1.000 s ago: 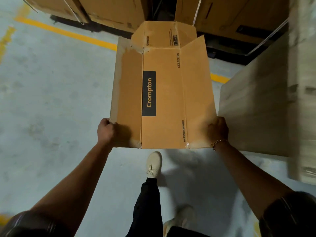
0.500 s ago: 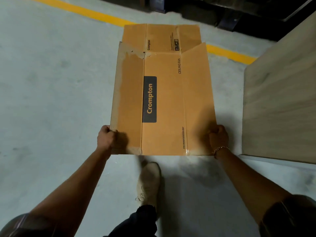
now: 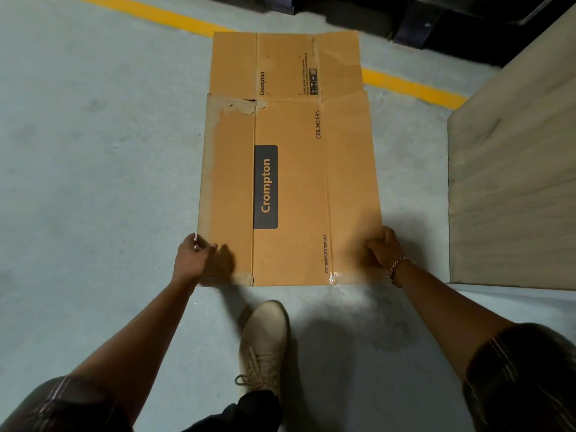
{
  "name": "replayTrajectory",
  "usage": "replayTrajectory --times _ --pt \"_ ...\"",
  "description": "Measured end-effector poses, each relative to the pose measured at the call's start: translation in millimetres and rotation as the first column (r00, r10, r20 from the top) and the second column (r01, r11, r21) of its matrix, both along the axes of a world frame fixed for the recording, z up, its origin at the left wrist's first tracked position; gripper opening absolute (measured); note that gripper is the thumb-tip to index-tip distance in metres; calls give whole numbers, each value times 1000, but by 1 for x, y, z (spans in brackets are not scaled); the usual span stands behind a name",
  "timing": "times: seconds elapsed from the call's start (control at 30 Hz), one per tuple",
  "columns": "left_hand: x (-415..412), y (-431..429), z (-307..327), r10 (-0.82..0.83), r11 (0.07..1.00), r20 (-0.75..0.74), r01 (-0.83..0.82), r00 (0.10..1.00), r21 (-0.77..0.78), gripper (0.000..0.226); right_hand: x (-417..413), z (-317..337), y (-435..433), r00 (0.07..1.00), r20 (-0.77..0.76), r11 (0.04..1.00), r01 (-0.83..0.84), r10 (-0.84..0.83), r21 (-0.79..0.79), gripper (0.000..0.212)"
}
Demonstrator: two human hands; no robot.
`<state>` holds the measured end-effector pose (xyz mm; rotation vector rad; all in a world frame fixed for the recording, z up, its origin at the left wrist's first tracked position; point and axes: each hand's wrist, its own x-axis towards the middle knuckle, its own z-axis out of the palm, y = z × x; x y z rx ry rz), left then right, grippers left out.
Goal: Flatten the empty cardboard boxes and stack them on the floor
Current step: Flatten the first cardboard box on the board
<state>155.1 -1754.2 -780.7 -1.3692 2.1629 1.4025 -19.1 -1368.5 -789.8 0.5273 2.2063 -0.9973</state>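
The flat box (image 3: 290, 188) was up in the air; now it lies on the floor (image 3: 93, 151), so this one looks nearly done. Both arms reach down. The right hand (image 3: 381, 249) has its grip clamped on the near right corner. The left hand (image 3: 193, 257) touches the near left corner; whether its grip is tight or loose, I cannot tell.

L of box (image 3: 290, 188): bare floor (image 3: 93, 169), wide open. R: panel (image 3: 511, 198) stands near box edge, only a narrow floor strip betw., R hand (image 3: 381, 249) sits in it. Far end: dark rack (image 3: 414, 29) past yellow line (image 3: 414, 88), apart from box. Near edge: shoe (image 3: 265, 341) close by, floor free either side.
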Motion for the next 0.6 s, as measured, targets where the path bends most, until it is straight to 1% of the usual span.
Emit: replayTrajectory --times 0.03,0.07,0.1,0.13,0.2,0.23,0.3,0.37,0.4,0.43,0.6 --pt "0 1 0 -42 999 -25 41 999 -16 54 0 4 -2 1000 -17 1000 19 -19 -15 101" --pt "-2 5 9 -74 997 -34 73 997 -39 69 0 12 -6 999 -36 999 25 -26 -24 105" --pt "-3 6 11 -108 993 -50 105 993 -56 79 0 22 -11 998 -62 1000 3 -5 -24 101" --pt "-6 9 20 -131 989 -70 125 989 -74 79 -2 31 -15 995 -97 999 -36 34 -24 92" --pt "-13 16 38 -166 979 -113 150 980 -136 71 -8 43 -21 983 -165 993 -96 84 -67 74" --pt "-17 19 47 -185 972 -141 160 973 -171 71 -10 50 -24 977 -193 989 -110 89 -99 73" --pt "-25 23 70 -206 962 -186 164 961 -219 71 -13 69 -31 967 -243 981 -118 78 -156 83" --pt "-32 25 97 -219 957 -239 160 946 -243 67 -14 90 -36 964 -262 975 -105 51 -197 94" --pt "-36 27 115 -208 960 -257 147 944 -239 66 -15 105 -39 961 -272 970 -112 51 -214 95" --pt "-40 29 132 -212 958 -277 144 937 -247 66 -14 123 -43 955 -291 965 -126 56 -229 93" --pt "-45 40 242 -237 949 -284 159 929 -272 72 -7 231 -56 931 -361 937 -169 50 -307 75"
